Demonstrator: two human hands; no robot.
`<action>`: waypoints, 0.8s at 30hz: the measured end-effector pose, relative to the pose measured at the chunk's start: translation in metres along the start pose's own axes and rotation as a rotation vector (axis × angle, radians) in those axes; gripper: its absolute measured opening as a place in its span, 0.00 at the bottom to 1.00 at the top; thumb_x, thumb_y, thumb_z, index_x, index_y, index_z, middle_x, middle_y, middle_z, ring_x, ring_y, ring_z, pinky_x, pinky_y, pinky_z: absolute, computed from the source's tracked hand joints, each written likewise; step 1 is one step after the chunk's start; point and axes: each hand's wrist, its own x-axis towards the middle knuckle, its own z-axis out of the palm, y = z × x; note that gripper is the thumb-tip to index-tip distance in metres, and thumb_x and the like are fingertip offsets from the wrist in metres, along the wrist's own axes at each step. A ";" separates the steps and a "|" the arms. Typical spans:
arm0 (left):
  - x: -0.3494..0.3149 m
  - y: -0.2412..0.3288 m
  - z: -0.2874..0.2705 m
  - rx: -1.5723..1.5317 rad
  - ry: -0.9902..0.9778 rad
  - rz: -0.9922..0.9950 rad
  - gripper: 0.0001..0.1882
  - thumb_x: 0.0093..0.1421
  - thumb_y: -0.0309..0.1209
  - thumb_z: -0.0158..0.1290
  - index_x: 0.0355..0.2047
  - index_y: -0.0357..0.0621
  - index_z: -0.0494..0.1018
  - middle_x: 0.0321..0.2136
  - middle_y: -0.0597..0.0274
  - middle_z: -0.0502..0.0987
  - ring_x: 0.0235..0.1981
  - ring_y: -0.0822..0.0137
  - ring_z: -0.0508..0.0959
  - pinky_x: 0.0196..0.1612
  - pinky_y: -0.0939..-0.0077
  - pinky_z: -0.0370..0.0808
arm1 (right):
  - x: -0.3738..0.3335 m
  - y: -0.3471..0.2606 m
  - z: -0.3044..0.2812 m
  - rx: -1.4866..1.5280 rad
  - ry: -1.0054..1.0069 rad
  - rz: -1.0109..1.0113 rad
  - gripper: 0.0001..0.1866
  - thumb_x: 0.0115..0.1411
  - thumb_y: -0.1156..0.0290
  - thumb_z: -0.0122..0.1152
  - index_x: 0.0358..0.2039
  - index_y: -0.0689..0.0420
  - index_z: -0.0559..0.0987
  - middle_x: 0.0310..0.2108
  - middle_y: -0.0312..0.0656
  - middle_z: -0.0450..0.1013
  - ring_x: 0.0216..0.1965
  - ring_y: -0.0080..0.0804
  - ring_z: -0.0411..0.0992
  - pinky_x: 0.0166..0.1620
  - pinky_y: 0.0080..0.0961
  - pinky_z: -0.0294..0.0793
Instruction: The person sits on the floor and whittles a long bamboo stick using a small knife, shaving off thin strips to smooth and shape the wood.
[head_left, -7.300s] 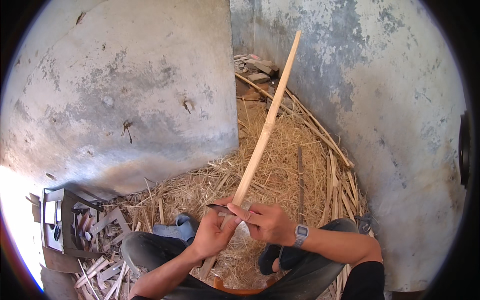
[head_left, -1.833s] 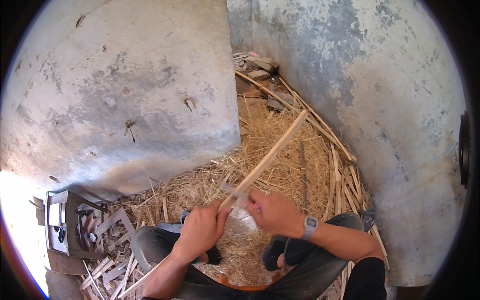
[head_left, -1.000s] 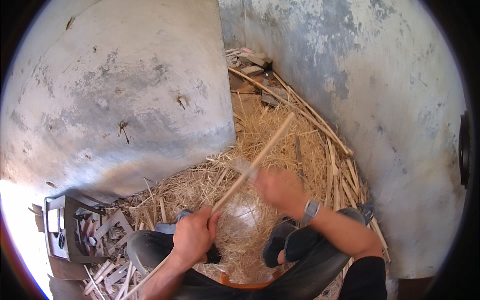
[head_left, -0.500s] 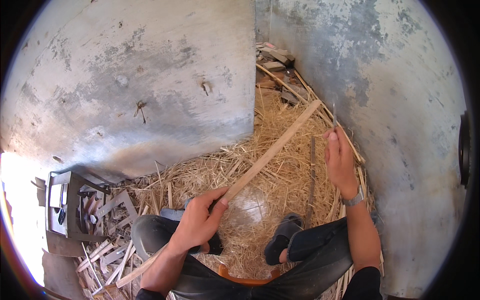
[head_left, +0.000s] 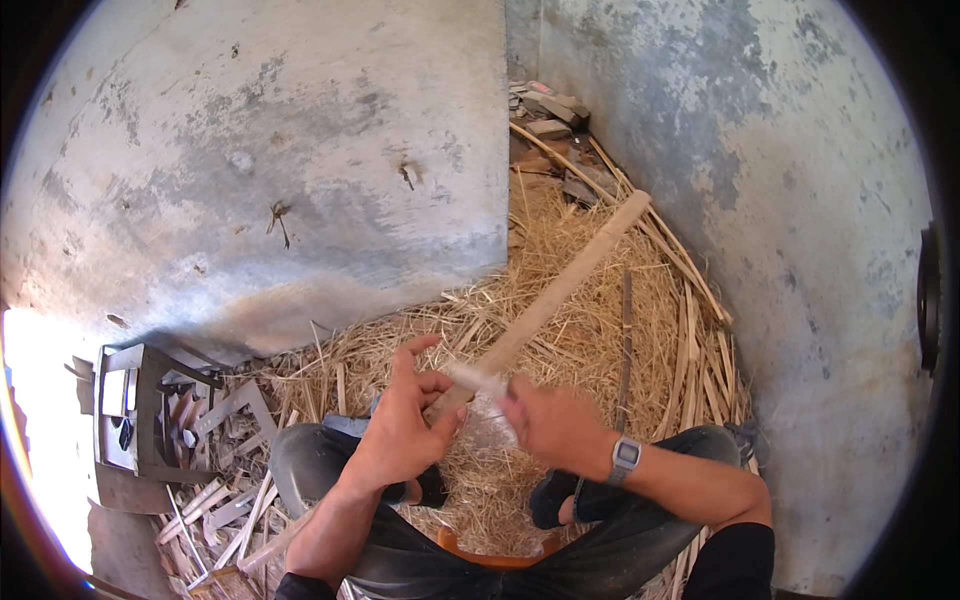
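A long, flat pale wooden strip (head_left: 575, 280) slants from beneath my left forearm up toward the far right. My left hand (head_left: 402, 430) is closed round it between thumb and fingers, with the index finger lifted off. Just beyond that grip, my right hand (head_left: 560, 425) holds a knife (head_left: 474, 379) by its handle. Motion blurs the blade, which lies across the strip close to my left fingers; whether it touches the wood I cannot tell.
Straw-like shavings (head_left: 590, 320) cover the floor round my feet. Thin strips (head_left: 690, 340) lie along the right wall (head_left: 820, 300). A dark wooden stool (head_left: 150, 420) and wood offcuts (head_left: 215, 510) lie at left. Bricks (head_left: 550, 110) are piled in the far corner.
My right hand has swung down and left with the knife, from beside the right wall to the strip near my left hand. My left index finger has lifted; the strip has barely shifted.
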 end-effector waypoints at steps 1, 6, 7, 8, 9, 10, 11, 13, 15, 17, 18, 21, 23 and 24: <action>-0.001 -0.001 -0.001 0.021 0.057 -0.041 0.43 0.60 0.16 0.57 0.70 0.36 0.45 0.37 0.51 0.81 0.38 0.66 0.84 0.41 0.72 0.79 | 0.008 0.013 -0.001 0.005 0.000 -0.001 0.17 0.72 0.53 0.52 0.37 0.56 0.71 0.14 0.47 0.72 0.16 0.55 0.73 0.20 0.51 0.71; -0.005 -0.006 0.000 0.021 0.128 0.003 0.43 0.59 0.14 0.57 0.68 0.36 0.45 0.39 0.48 0.82 0.42 0.61 0.85 0.41 0.72 0.80 | 0.008 0.009 -0.006 0.022 -0.018 0.007 0.16 0.72 0.55 0.53 0.37 0.55 0.71 0.14 0.48 0.71 0.15 0.55 0.72 0.20 0.50 0.69; -0.005 -0.005 0.005 0.029 0.140 0.029 0.42 0.59 0.14 0.57 0.68 0.36 0.45 0.39 0.47 0.82 0.43 0.60 0.86 0.40 0.72 0.81 | 0.001 -0.003 -0.006 0.016 -0.022 0.014 0.16 0.72 0.55 0.53 0.37 0.55 0.71 0.14 0.48 0.71 0.15 0.55 0.72 0.20 0.50 0.69; -0.003 -0.004 0.009 0.022 0.135 0.029 0.42 0.59 0.14 0.57 0.68 0.36 0.45 0.39 0.47 0.82 0.43 0.60 0.86 0.40 0.72 0.81 | -0.003 -0.014 -0.005 0.019 -0.095 -0.003 0.16 0.72 0.55 0.54 0.36 0.55 0.71 0.14 0.48 0.71 0.15 0.54 0.73 0.20 0.49 0.70; -0.002 -0.005 0.009 0.024 0.140 0.029 0.43 0.59 0.12 0.57 0.68 0.38 0.44 0.40 0.47 0.81 0.44 0.60 0.85 0.45 0.71 0.81 | -0.004 -0.020 -0.002 0.032 -0.168 -0.026 0.16 0.72 0.55 0.54 0.36 0.56 0.71 0.14 0.48 0.72 0.15 0.53 0.73 0.20 0.48 0.71; -0.002 -0.005 0.009 0.026 0.144 0.030 0.43 0.59 0.11 0.56 0.68 0.40 0.43 0.40 0.47 0.81 0.44 0.60 0.85 0.49 0.70 0.81 | -0.001 -0.016 0.000 -0.011 -0.108 -0.055 0.17 0.71 0.54 0.55 0.36 0.56 0.72 0.14 0.48 0.72 0.16 0.51 0.74 0.19 0.47 0.71; -0.004 -0.004 0.010 0.028 0.144 0.025 0.43 0.59 0.11 0.56 0.68 0.40 0.43 0.40 0.47 0.81 0.44 0.60 0.85 0.49 0.70 0.81 | 0.003 -0.013 0.001 -0.006 -0.110 -0.055 0.17 0.71 0.54 0.55 0.36 0.56 0.72 0.14 0.48 0.72 0.16 0.51 0.74 0.19 0.47 0.71; -0.003 -0.001 0.012 -0.068 0.155 0.000 0.44 0.59 0.11 0.56 0.68 0.40 0.42 0.41 0.44 0.80 0.46 0.58 0.85 0.51 0.70 0.82 | 0.010 -0.005 0.001 -0.045 -0.017 -0.012 0.18 0.71 0.53 0.55 0.36 0.56 0.73 0.14 0.47 0.73 0.15 0.50 0.74 0.19 0.47 0.71; -0.001 -0.008 0.012 -0.090 0.165 0.007 0.44 0.58 0.11 0.57 0.67 0.40 0.42 0.41 0.44 0.80 0.46 0.58 0.85 0.52 0.70 0.81 | 0.013 0.003 0.009 -0.087 0.019 -0.040 0.18 0.71 0.52 0.55 0.35 0.56 0.73 0.14 0.46 0.73 0.15 0.49 0.74 0.18 0.45 0.71; 0.000 -0.011 0.012 -0.107 0.176 0.012 0.44 0.58 0.11 0.57 0.67 0.40 0.43 0.42 0.43 0.80 0.47 0.57 0.85 0.52 0.70 0.81 | 0.015 0.007 0.010 -0.124 0.056 -0.070 0.19 0.71 0.52 0.56 0.35 0.56 0.73 0.14 0.45 0.73 0.15 0.48 0.74 0.18 0.44 0.70; 0.001 -0.011 0.012 -0.032 0.205 0.057 0.44 0.58 0.13 0.59 0.67 0.39 0.43 0.41 0.42 0.81 0.47 0.56 0.85 0.49 0.70 0.82 | 0.019 0.007 0.006 -0.180 0.089 -0.086 0.18 0.71 0.52 0.56 0.34 0.55 0.74 0.14 0.44 0.73 0.14 0.46 0.74 0.18 0.42 0.70; 0.007 -0.008 0.015 0.053 0.241 0.125 0.43 0.59 0.15 0.61 0.66 0.39 0.44 0.39 0.42 0.82 0.46 0.55 0.86 0.47 0.69 0.82 | 0.026 0.014 0.000 -0.236 0.187 -0.117 0.18 0.70 0.52 0.58 0.33 0.55 0.74 0.14 0.43 0.72 0.14 0.44 0.73 0.17 0.40 0.70; 0.011 -0.001 0.015 0.065 0.255 0.152 0.42 0.59 0.15 0.61 0.65 0.39 0.45 0.39 0.42 0.82 0.46 0.55 0.86 0.47 0.68 0.82 | 0.029 0.018 -0.003 -0.234 0.255 -0.140 0.18 0.69 0.52 0.58 0.33 0.55 0.74 0.14 0.43 0.72 0.13 0.43 0.72 0.17 0.39 0.69; 0.012 0.004 0.016 0.075 0.252 0.130 0.43 0.58 0.15 0.61 0.65 0.38 0.45 0.40 0.43 0.82 0.46 0.56 0.86 0.48 0.70 0.82 | 0.028 0.019 -0.005 -0.263 0.266 -0.121 0.19 0.69 0.51 0.59 0.33 0.54 0.74 0.14 0.43 0.72 0.14 0.43 0.72 0.17 0.38 0.70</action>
